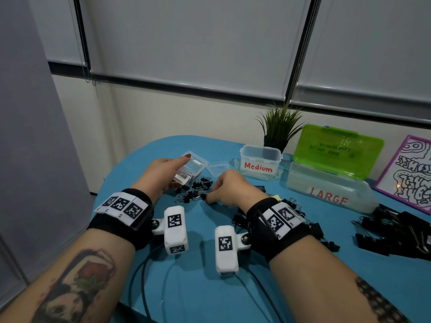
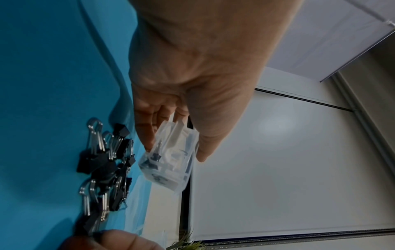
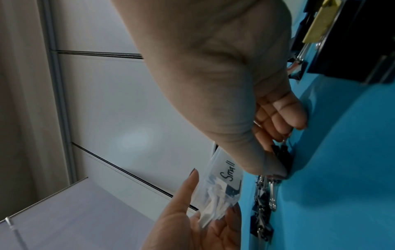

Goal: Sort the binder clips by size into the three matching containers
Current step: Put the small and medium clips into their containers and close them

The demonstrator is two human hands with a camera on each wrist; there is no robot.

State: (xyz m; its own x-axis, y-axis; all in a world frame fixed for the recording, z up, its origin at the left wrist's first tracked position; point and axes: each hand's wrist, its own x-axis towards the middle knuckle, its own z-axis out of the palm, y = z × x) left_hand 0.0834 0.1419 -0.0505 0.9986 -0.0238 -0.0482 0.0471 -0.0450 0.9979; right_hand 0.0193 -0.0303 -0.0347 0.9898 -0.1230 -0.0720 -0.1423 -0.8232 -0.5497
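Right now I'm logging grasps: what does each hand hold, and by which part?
Left hand grips the tilted clear Small container by its sides. Right hand pinches a small binder clip by its black body.

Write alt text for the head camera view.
A person's left hand tilts a small clear container over a pile of small binder clips on a blue table while the right hand pinches one. Medium and LARGE containers stand open to the right.
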